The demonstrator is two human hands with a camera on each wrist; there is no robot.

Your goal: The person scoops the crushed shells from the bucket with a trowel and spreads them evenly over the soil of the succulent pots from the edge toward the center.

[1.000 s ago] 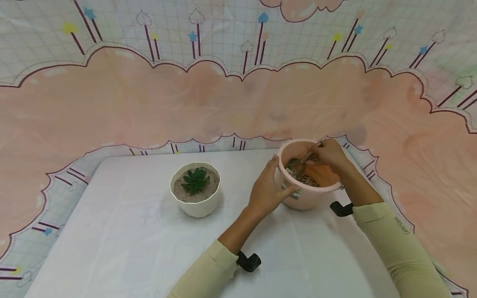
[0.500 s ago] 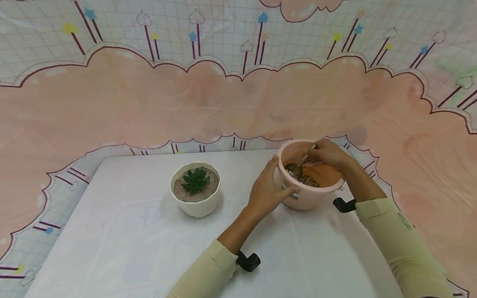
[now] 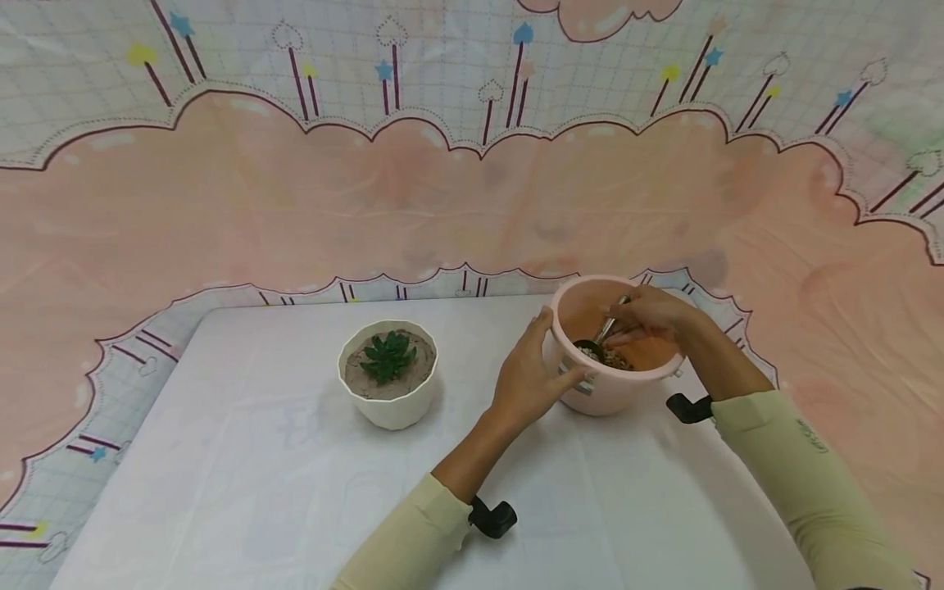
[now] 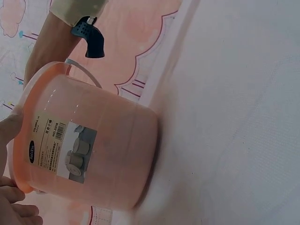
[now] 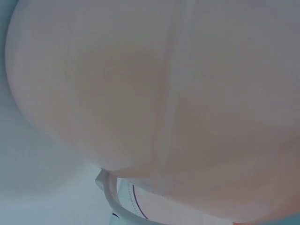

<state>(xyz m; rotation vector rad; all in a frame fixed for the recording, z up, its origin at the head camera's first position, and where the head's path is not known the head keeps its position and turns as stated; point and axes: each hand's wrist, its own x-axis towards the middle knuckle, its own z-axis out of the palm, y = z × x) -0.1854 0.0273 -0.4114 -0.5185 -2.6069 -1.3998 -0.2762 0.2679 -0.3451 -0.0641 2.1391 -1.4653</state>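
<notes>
A pink plastic bucket (image 3: 615, 397) stands on the white table, loose mixed grains or pebbles (image 3: 618, 358) at its bottom. My left hand (image 3: 527, 373) holds its left side, thumb on the near outer wall and fingers near the rim. In the left wrist view, the thumb and fingertips meet the rim of the labelled bucket (image 4: 115, 140). Inside the opening, my right hand (image 3: 652, 315) grips a metal spoon (image 3: 609, 325) by the handle, its bowl down among the bits, some pale ones in it. The bucket wall (image 5: 117, 93) fills the right wrist view; the hand is hidden there.
To the left on the white table (image 3: 258, 459) stands a white faceted pot (image 3: 394, 410) with a green succulent (image 3: 388, 357) in greyish soil. The bucket's pale handle (image 4: 86, 72) hangs at its side. Patterned pink cloth (image 3: 442, 205) hangs behind the table.
My right hand has shifted slightly right and down. The spoon's bowl has lowered toward the near side of the bucket and now shows pale bits. The left hand has stayed put.
</notes>
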